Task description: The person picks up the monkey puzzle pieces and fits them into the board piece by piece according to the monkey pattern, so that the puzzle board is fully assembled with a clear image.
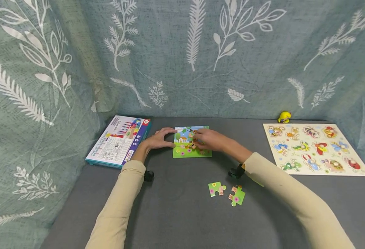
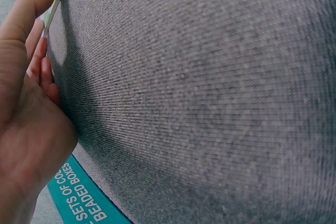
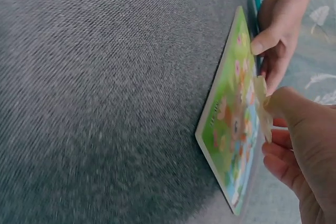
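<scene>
A jigsaw board (image 1: 177, 154) with a green meadow and a small house lies flat, its picture partly covered by my right hand. My left hand (image 1: 158, 139) rests at the board's left edge, thumb and fingers spread along it. In the right wrist view, the thumb of the left hand (image 3: 286, 30) touches the rim. Over the board, my right hand (image 3: 310, 135) pinches a thin puzzle piece (image 3: 261, 98) held tilted up; its printed face cannot be made out. Two loose puzzle pieces, one (image 1: 215, 188) left of the other (image 1: 239, 197), lie nearer to me.
At the left lies a flat printed box (image 1: 111, 145), close to my left forearm. A wooden board of insect pictures (image 1: 288, 141) lies on the right, with a small yellow toy figure (image 1: 284, 117) behind it. A patterned curtain (image 1: 176, 86) hangs behind the grey surface (image 1: 176, 207).
</scene>
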`<state>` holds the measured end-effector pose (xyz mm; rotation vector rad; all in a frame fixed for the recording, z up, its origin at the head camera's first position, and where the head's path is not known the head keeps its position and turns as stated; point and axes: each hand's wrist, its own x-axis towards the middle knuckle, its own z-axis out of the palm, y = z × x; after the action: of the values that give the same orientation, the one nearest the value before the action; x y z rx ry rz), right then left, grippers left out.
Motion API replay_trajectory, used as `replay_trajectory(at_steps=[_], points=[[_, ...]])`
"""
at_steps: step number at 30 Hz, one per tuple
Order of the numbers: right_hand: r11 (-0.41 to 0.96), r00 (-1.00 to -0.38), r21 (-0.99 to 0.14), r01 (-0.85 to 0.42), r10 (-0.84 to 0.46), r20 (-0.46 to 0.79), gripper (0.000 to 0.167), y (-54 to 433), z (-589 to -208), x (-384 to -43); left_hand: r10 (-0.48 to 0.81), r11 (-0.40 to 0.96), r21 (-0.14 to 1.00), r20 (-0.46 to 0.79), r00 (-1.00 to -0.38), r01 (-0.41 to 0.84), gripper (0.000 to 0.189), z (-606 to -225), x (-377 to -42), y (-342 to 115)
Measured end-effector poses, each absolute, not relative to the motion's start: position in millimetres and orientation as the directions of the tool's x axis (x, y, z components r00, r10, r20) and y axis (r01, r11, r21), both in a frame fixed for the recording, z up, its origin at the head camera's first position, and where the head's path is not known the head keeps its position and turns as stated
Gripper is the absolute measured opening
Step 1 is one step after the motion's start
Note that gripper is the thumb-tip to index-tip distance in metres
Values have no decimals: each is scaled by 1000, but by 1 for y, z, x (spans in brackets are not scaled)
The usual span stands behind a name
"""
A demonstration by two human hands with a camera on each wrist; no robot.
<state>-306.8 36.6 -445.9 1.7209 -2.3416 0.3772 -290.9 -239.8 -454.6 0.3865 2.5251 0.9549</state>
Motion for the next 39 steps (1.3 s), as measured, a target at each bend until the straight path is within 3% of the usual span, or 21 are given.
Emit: replay_trajectory(at_steps=[27,39], points=[[292,-321,-146,-945,-914,248,9,24,-448,-310,377,731,677,-292,-879,88,70,-453,-290,-241],[315,-344,-179,-932,-925,162,14,22,-445,-314,370,727,683,-298,-880,74,70,-454,-290,-241]])
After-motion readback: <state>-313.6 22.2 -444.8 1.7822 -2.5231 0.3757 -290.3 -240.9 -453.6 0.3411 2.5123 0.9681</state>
